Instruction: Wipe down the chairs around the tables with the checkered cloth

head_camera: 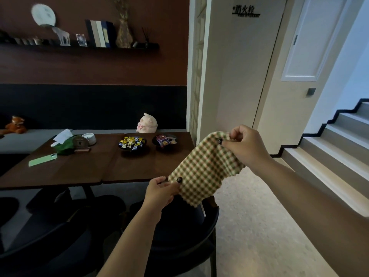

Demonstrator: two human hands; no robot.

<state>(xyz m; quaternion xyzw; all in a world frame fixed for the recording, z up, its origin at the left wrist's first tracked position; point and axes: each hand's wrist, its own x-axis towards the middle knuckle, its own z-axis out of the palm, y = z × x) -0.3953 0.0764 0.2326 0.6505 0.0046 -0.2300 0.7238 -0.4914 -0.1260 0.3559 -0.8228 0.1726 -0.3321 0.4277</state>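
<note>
The green and cream checkered cloth [203, 166] is stretched in the air between both hands, above a dark chair [189, 226] at the table's near right corner. My left hand [161, 192] pinches the cloth's lower left corner. My right hand [245, 144] pinches its upper right corner, higher and further right. A second dark chair [50, 236] stands to the left, partly under the table. The cloth touches neither chair.
Two dark wooden tables [89, 166] stand pushed together, bearing a green phone [43, 159], a tissue holder [65, 142] and two candy bowls [132, 143]. A bench with plush toys [147, 123] runs behind. Stairs [329, 152] rise at the right beyond open floor [249, 226].
</note>
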